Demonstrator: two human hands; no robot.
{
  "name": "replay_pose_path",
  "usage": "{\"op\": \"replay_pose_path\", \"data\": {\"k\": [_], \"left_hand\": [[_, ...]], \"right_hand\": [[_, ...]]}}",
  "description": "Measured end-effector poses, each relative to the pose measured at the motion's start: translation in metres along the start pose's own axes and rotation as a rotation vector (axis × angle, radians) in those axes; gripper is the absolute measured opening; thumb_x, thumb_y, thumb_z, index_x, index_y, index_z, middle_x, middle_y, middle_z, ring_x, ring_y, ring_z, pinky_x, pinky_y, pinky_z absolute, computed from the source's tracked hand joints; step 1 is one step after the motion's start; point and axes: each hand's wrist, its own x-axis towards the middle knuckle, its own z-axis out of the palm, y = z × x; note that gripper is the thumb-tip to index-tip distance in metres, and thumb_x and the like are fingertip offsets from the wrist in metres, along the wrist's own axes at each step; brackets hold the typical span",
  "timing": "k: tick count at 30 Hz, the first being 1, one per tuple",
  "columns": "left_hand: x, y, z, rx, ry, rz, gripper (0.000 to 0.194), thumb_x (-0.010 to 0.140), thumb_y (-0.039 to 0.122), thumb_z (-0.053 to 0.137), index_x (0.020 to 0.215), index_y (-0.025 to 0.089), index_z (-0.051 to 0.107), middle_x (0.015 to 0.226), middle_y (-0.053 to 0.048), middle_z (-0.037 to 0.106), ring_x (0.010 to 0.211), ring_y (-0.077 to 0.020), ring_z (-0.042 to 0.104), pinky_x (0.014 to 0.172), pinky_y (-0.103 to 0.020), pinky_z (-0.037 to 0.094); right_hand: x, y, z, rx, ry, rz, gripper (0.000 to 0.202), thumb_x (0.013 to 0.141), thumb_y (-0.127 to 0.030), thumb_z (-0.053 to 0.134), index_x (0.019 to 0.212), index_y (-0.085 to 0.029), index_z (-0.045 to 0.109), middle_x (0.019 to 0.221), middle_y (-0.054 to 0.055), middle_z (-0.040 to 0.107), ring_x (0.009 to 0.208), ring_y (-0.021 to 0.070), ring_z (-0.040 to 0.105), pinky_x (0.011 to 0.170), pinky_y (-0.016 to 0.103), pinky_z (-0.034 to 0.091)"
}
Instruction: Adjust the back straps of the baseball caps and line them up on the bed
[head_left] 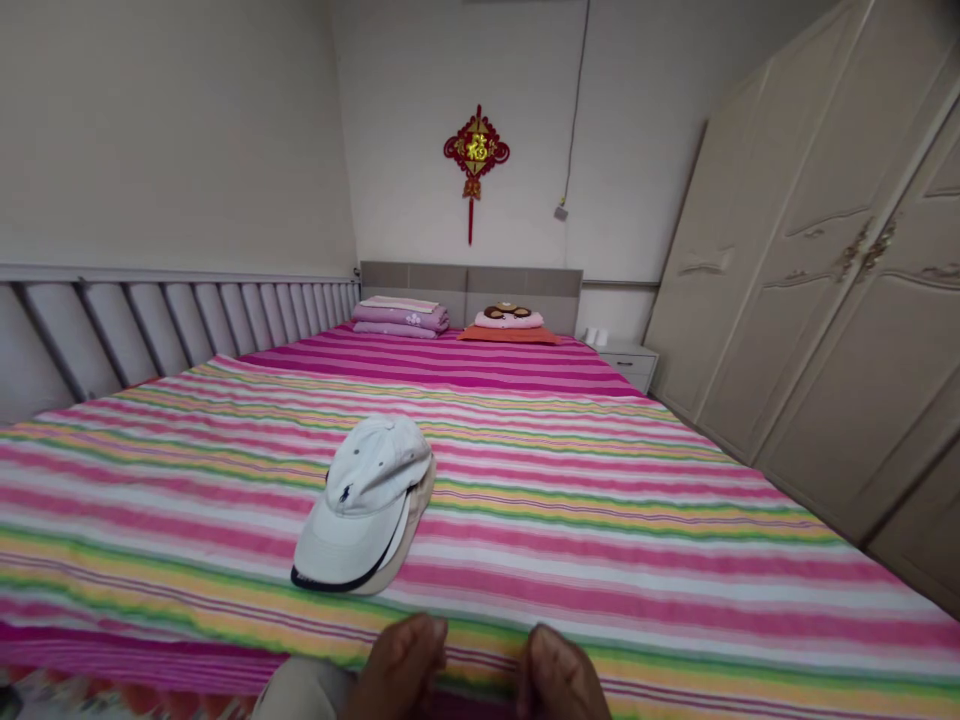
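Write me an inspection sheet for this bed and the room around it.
Surface: striped sheet spread over the bed, slightly rippled.
Job's things: white cap overlapping a beige cap, brims toward the near edge.
Clutter: folded purple bedding and an orange cloth with a pink bundle on it, by the headboard.
Hands: left hand and right hand apart, fingers curled; no object seen in either.
Cables: one cord down the wall, ending in a small grey box.
Surroundings: rail left, wardrobe and bedside cabinet right, red hanging on the wall.
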Motion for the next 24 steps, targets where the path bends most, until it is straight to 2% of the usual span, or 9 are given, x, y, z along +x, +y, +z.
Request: {"op": "replay_pose_path", "data": {"k": [1, 3, 6, 9, 16, 21, 24], "left_hand": [[0.003, 0.014, -0.002, -0.004, 0.062, 0.034, 0.051, 0.073, 0.064, 0.035, 0.052, 0.018, 0.043, 0.040, 0.007, 0.029, 0.039, -0.0081, 0.027, 0.041, -0.023, 0.021], [0.007, 0.038, -0.005, 0.039, 0.114, 0.113, 0.055, 0.072, 0.066, 0.033, 0.047, 0.018, 0.043, 0.038, 0.005, 0.029, 0.038, -0.0084, 0.027, 0.041, -0.024, 0.020], [0.010, 0.055, -0.005, 0.063, 0.129, 0.169, 0.059, 0.071, 0.068, 0.029, 0.042, 0.019, 0.041, 0.034, 0.005, 0.026, 0.036, -0.0085, 0.025, 0.041, -0.024, 0.019], [0.010, 0.057, -0.001, 0.057, 0.130, 0.202, 0.061, 0.072, 0.069, 0.025, 0.039, 0.020, 0.040, 0.033, 0.004, 0.026, 0.035, -0.0090, 0.025, 0.041, -0.025, 0.020], [0.009, 0.067, 0.008, -0.029, 0.155, 0.161, 0.062, 0.072, 0.070, 0.021, 0.039, 0.021, 0.038, 0.032, 0.005, 0.022, 0.033, -0.0082, 0.019, 0.039, -0.024, 0.015], [0.011, 0.067, 0.010, -0.062, 0.153, 0.147, 0.061, 0.072, 0.069, 0.022, 0.038, 0.021, 0.039, 0.031, 0.006, 0.021, 0.033, -0.0081, 0.020, 0.039, -0.025, 0.015], [0.014, 0.061, 0.007, -0.056, 0.164, 0.126, 0.060, 0.074, 0.067, 0.025, 0.040, 0.020, 0.040, 0.032, 0.006, 0.024, 0.032, -0.0073, 0.020, 0.039, -0.025, 0.016]], "right_hand": [[0.005, -0.012, -0.001, 0.098, 0.060, -0.013, 0.049, 0.079, -0.061, 0.033, 0.059, -0.018, 0.046, 0.048, 0.000, 0.049, 0.046, 0.0108, 0.040, 0.048, 0.025, 0.033], [0.012, -0.035, -0.005, 0.218, 0.167, -0.049, 0.046, 0.077, -0.061, 0.037, 0.060, -0.019, 0.046, 0.048, -0.001, 0.049, 0.045, 0.0107, 0.039, 0.047, 0.024, 0.031], [0.016, -0.062, -0.010, 0.296, 0.253, -0.143, 0.049, 0.075, -0.064, 0.037, 0.057, -0.019, 0.045, 0.048, -0.001, 0.048, 0.045, 0.0113, 0.041, 0.047, 0.024, 0.032], [0.016, -0.073, -0.012, 0.330, 0.308, -0.191, 0.052, 0.076, -0.067, 0.032, 0.058, -0.019, 0.045, 0.051, -0.001, 0.047, 0.047, 0.0112, 0.042, 0.049, 0.025, 0.032], [0.019, -0.075, -0.007, 0.416, 0.358, -0.088, 0.053, 0.076, -0.067, 0.029, 0.061, -0.019, 0.045, 0.052, -0.002, 0.045, 0.047, 0.0111, 0.040, 0.048, 0.025, 0.031], [0.020, -0.077, -0.005, 0.371, 0.363, -0.072, 0.054, 0.076, -0.068, 0.028, 0.059, -0.020, 0.045, 0.047, -0.001, 0.046, 0.045, 0.0116, 0.039, 0.047, 0.025, 0.030], [0.022, -0.074, -0.002, 0.318, 0.308, -0.066, 0.049, 0.078, -0.064, 0.029, 0.062, -0.020, 0.046, 0.047, -0.001, 0.047, 0.045, 0.0119, 0.040, 0.047, 0.025, 0.031]]}}
